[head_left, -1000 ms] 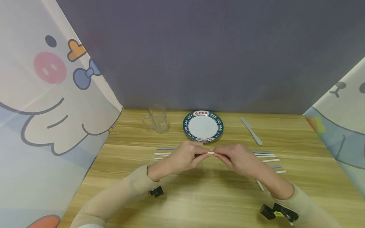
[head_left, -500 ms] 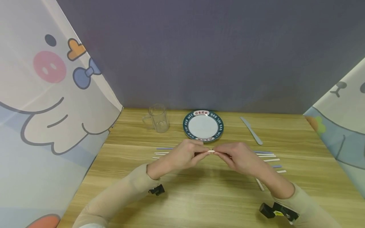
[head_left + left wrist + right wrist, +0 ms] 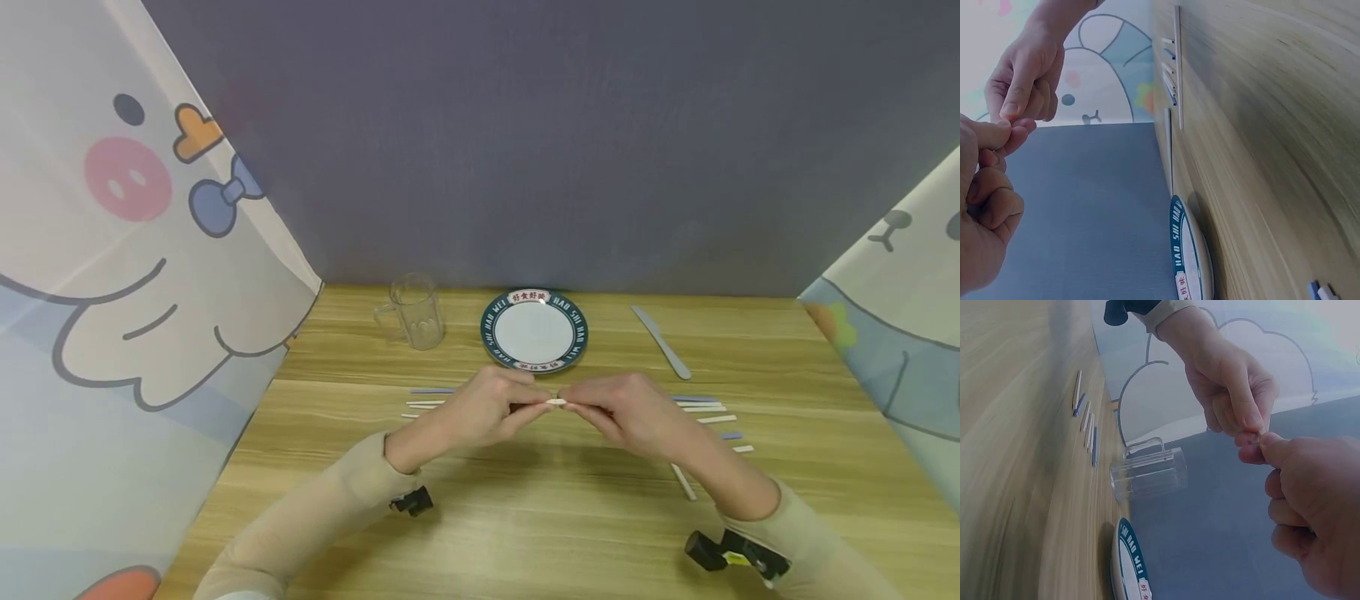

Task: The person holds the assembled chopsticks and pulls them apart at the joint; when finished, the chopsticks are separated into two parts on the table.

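Note:
In the head view, my left hand (image 3: 486,407) and right hand (image 3: 624,413) meet over the middle of the table, thumbs and forefingers pinching. A small white piece (image 3: 556,402) shows between the fingertips; the fingers cover the rest of it, and I cannot tell its kind. The left wrist view has the left hand's curled fingers (image 3: 996,203) close up, its thumb tip against the right hand's fingertips. From the right wrist, both hands appear raised off the tabletop, fingertips touching. Thin white and purple sticks (image 3: 701,409) lie to the right, partly behind the right forearm.
Similar sticks (image 3: 426,402) lie on the left, partly under the left arm. Behind the hands stand a clear glass mug (image 3: 420,317) and a green-rimmed white plate (image 3: 534,333). A pale table knife (image 3: 662,343) lies at the back right. A grey panel (image 3: 525,150) closes off the wooden table's far edge.

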The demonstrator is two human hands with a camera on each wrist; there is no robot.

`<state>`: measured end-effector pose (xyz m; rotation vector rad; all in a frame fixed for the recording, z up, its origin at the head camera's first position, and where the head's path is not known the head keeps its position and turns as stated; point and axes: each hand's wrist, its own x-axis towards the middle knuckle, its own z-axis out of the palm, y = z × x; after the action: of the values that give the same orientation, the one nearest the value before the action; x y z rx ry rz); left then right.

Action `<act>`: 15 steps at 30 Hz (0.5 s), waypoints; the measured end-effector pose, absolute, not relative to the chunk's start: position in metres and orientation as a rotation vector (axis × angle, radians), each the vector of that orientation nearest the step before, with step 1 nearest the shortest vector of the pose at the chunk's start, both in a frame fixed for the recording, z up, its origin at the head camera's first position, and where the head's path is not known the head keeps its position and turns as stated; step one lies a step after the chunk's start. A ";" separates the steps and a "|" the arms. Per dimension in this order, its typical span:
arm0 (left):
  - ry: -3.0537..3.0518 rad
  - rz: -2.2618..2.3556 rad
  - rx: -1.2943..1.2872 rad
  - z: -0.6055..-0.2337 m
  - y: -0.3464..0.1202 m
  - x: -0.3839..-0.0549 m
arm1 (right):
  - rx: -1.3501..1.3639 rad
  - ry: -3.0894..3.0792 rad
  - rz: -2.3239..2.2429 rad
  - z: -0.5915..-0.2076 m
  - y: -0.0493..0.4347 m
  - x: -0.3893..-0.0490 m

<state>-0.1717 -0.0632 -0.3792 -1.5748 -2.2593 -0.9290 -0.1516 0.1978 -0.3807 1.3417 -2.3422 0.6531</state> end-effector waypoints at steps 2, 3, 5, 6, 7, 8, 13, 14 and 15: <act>-2.257 -0.931 -1.566 -0.379 -0.063 -0.171 | 1.334 -2.337 0.656 -0.380 0.198 -0.152; -2.253 -0.926 -1.559 -0.379 -0.063 -0.171 | 1.329 -2.333 0.660 -0.380 0.197 -0.152; -2.241 -0.900 -1.539 -0.378 -0.063 -0.171 | 1.314 -2.323 0.671 -0.380 0.196 -0.151; -2.235 -0.880 -1.529 -0.378 -0.063 -0.170 | 1.307 -2.320 0.678 -0.380 0.195 -0.151; -2.226 -0.859 -1.520 -0.377 -0.063 -0.170 | 1.300 -2.315 0.681 -0.380 0.195 -0.151; -2.218 -0.844 -1.511 -0.377 -0.063 -0.170 | 1.296 -2.309 0.686 -0.380 0.194 -0.151; -2.207 -0.829 -1.525 -0.375 -0.065 -0.169 | 1.312 -2.296 0.706 -0.380 0.193 -0.152; -2.213 -0.837 -1.539 -0.375 -0.067 -0.170 | 1.322 -2.297 0.709 -0.379 0.194 -0.152; -2.225 -0.856 -1.540 -0.375 -0.070 -0.171 | 1.316 -2.288 0.707 -0.378 0.197 -0.153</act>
<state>-0.1715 -0.0699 -0.3752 -1.5405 -2.2245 -0.8561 -0.1528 0.1969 -0.3782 1.3162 -2.2885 0.7070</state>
